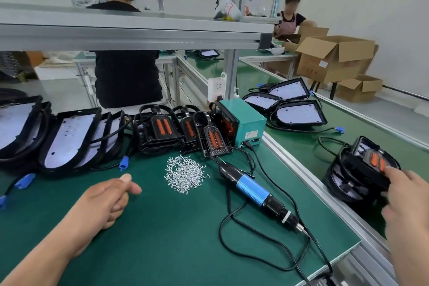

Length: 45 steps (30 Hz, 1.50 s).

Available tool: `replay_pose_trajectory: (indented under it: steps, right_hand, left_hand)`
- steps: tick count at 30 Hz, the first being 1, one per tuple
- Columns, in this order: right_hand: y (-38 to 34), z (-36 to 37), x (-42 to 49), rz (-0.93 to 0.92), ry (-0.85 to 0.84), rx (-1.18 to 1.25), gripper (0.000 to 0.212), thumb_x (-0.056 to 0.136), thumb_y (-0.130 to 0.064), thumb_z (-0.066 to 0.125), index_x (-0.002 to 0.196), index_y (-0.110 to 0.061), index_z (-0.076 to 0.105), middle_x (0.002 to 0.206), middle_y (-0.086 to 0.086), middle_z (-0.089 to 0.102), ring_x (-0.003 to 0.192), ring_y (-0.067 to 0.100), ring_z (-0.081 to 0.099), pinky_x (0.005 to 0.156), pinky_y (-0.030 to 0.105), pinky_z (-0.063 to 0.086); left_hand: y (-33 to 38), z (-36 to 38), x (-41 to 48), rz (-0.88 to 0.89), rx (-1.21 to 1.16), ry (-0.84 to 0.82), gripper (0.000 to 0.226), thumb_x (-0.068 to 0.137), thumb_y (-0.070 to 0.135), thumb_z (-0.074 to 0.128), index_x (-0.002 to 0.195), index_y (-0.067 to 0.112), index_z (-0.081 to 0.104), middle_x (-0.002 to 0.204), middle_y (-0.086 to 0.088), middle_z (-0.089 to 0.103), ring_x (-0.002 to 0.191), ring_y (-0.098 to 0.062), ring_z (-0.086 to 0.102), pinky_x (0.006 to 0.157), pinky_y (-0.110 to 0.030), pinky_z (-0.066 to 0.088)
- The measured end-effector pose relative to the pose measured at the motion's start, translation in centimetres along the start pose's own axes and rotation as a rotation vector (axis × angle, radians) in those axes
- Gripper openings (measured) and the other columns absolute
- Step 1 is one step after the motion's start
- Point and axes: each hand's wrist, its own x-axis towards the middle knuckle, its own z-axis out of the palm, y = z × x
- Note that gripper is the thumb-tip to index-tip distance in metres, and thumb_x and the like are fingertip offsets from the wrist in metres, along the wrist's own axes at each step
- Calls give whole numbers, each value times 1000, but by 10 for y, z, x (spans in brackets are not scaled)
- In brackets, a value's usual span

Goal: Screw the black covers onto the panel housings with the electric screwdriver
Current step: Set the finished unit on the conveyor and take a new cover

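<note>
Green mat (pixel 162 227), blue-barrelled screwdriver (pixel 251 189), silver screws (pixel 184 175), orange-windowed black covers (pixel 162 126)

- green-matted bench (pixel 174 239), aluminium-edged
- heap of small silver screws (pixel 184 175), mid-bench
- blue-and-black electric screwdriver (pixel 251 189) near the right edge
- teal metal box (pixel 246 118), back right corner
- black plastic covers with orange inserts (pixel 160 126), back edge
- black panel housings with white plates (pixel 67 139), back left

Head camera looks forward-down over green bench (pixel 176 227) (wide-angle, close).
</note>
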Motion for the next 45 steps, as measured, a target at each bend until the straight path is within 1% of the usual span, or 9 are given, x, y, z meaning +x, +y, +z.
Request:
replay_pose_trajectory:
  steps: [3, 9, 13, 18, 21, 29, 33, 40, 45]
  right_hand:
    - [7, -6, 9, -4, -7, -59, 27, 78, -52, 72, 78, -34, 52, 89, 15, 52, 76, 34, 48, 69, 58, 48]
    - [0, -6, -8, -273, -36, -320, 29, 90, -62, 60, 91, -33, 58, 90, 16, 62, 68, 35, 52, 44, 36, 37]
    - [-10, 6, -17, -427, -113, -422, 34, 97, -54, 51, 101, -20, 53, 105, 32, 59, 92, 58, 54, 68, 44, 43]
    - [-17, 50, -80, -575, -249, -388, 33, 104, -58, 48, 117, -34, 67, 98, -9, 70, 100, 20, 69, 83, 42, 55]
    - [-26, 76, -130, -618, -359, -381, 22, 101, -60, 54, 109, -46, 69, 98, -24, 70, 88, -6, 62, 75, 29, 47]
    - [-31, 186, -268, -745, -1002, -337, 12, 103, -38, 61, 93, -39, 68, 73, -9, 70, 64, 9, 62, 60, 20, 46]
    - [-32, 260, -333, -801, -1281, -307, 15, 101, -38, 57, 89, -34, 66, 77, -6, 69, 66, 13, 63, 63, 31, 51]
    - [-42, 394, -424, -874, -1375, -273, 35, 101, -27, 59, 82, 3, 57, 73, 21, 62, 64, 32, 52, 66, 50, 48]
    - [-47, 455, -467, -879, -1397, -261, 39, 99, -23, 61, 71, -12, 36, 66, 11, 34, 61, 22, 31, 59, 38, 25]
  left_hand:
    - [1, 1, -1, 1, -4, 6, 63, 82, 80, 61, 102, 23, 77, 70, 1, 36, 56, -16, 24, 47, -24, 23]
    - [3, 2, -2, -1, -30, 0, 61, 82, 78, 61, 100, 23, 76, 68, 1, 36, 54, -15, 23, 46, -23, 23]
    - [6, 4, -4, -9, -28, 4, 57, 84, 76, 60, 98, 24, 77, 68, 1, 35, 54, -15, 24, 46, -24, 23]
    - [11, 7, -7, -24, -19, 3, 41, 97, 62, 56, 94, 26, 77, 67, 3, 37, 54, -13, 26, 47, -25, 23]
    - [11, 8, -7, -44, -12, 23, 34, 108, 45, 54, 92, 26, 76, 66, 3, 37, 53, -12, 26, 47, -24, 24]
    - [15, 7, -1, -115, -198, 196, 25, 99, 31, 55, 101, 9, 67, 63, 4, 35, 51, -13, 21, 46, -23, 17]
    - [16, 1, 2, -162, -400, 323, 21, 104, 25, 53, 101, 9, 65, 64, 3, 31, 52, -13, 18, 49, -27, 10]
    - [15, -11, 3, -165, -685, 503, 20, 105, 24, 50, 101, 8, 61, 62, 3, 29, 48, -12, 20, 39, -24, 15]
    - [13, -13, 4, -153, -735, 533, 21, 105, 24, 49, 99, 8, 62, 64, 3, 29, 49, -12, 19, 40, -25, 16]
